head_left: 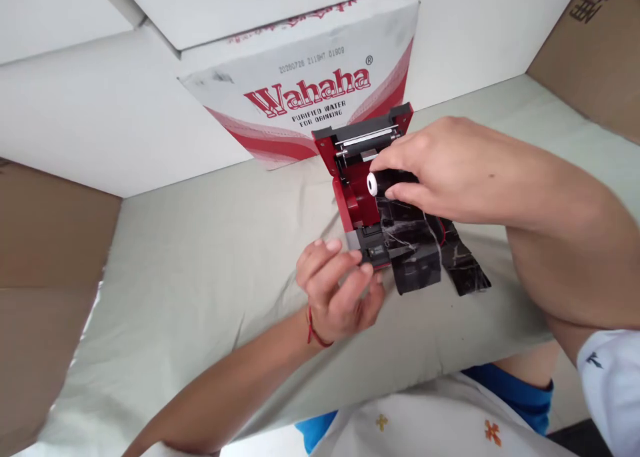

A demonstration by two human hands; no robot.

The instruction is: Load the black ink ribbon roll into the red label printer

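Note:
A small red and black label printer (353, 200) lies on the cloth with its lid (367, 137) raised, showing a roller inside. My right hand (445, 170) pinches a roll of black marble-patterned labels (413, 237) by its end, where a white core (372, 184) shows. The roll is over the printer's red bay, and its loose strips trail toward me past the printer's near edge. With curled fingers, my left hand (340, 287) holds the printer's near left corner; a red string is round that wrist. My right palm covers part of the roll.
Behind the printer stands a white and red water carton (310, 97), close to the raised lid. White boxes (90, 110) line the back. Brown cardboard (55, 277) rises at the left and more cardboard (590, 57) at the right. A pale green cloth (200, 257) covers the surface.

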